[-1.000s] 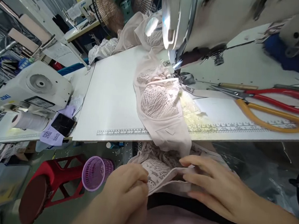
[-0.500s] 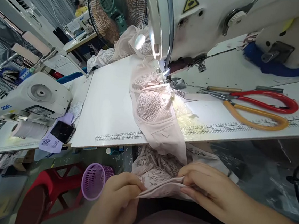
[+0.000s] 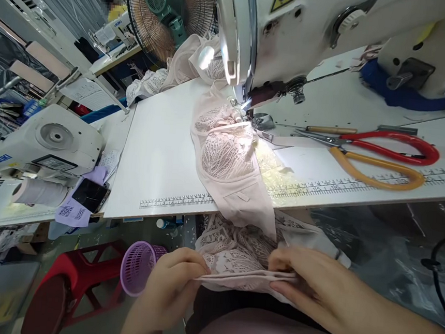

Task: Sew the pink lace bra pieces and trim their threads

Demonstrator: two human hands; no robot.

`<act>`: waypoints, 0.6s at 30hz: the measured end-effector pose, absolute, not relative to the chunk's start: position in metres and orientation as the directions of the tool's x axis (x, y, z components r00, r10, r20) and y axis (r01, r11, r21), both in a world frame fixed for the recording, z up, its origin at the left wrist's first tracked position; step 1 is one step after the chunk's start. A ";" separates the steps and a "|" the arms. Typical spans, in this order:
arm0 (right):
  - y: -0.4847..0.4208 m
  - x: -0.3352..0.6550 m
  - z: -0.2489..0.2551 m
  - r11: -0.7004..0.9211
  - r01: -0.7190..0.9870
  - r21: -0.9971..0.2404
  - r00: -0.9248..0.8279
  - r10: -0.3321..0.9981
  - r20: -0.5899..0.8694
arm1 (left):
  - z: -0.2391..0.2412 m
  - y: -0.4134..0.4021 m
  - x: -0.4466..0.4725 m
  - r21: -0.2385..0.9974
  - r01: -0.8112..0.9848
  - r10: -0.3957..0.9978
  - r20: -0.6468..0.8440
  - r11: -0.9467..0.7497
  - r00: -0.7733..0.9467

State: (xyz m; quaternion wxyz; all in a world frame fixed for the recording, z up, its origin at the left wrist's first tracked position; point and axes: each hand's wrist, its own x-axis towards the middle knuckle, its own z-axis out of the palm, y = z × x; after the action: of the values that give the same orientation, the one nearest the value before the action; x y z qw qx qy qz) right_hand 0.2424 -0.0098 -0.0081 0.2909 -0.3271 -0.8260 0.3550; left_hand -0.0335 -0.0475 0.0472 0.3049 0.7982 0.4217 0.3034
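Note:
Low at my lap, a pale pink lace bra is stretched between my two hands by its folded edge. My left hand pinches the left end of that edge between thumb and fingers. Farther right, my right hand grips the same edge, with its fingertips partly behind the fabric. Above them, another pink lace bra lies on the white sewing table, partly under the needle of the sewing machine. Its lower band hangs over the table's front edge.
Scissors with red and orange handles lie right of the needle, beside a wooden-handled tool. A fan stands behind more bras. At lower left are a purple basket, a red stool and a phone.
My left hand has moved slightly left and up, drawing the bra's edge straighter and more level. My right hand has shifted a little and still grips the edge. The camera view has moved slightly.

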 end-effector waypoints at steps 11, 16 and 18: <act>-0.002 0.241 0.004 0.509 0.294 -0.809 -0.724 0.671 0.159 | 0.028 -0.049 -0.035 0.803 0.474 0.919 0.221 -0.361 0.326; -0.014 0.254 -0.022 0.502 0.323 -0.803 -0.670 0.720 0.181 | 0.022 -0.046 -0.025 0.833 0.346 0.898 0.358 -0.431 0.256; -0.019 0.260 -0.045 0.537 0.348 -0.769 -0.630 0.741 0.233 | 0.019 -0.044 -0.022 0.847 0.272 0.882 0.392 -0.457 0.260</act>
State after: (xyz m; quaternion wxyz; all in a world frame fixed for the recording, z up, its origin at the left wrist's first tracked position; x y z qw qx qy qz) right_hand 0.2599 -0.0188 -0.0451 0.2791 -0.3276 -0.8310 0.3526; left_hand -0.0217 -0.0435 0.0195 0.3333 0.7204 0.4007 0.4577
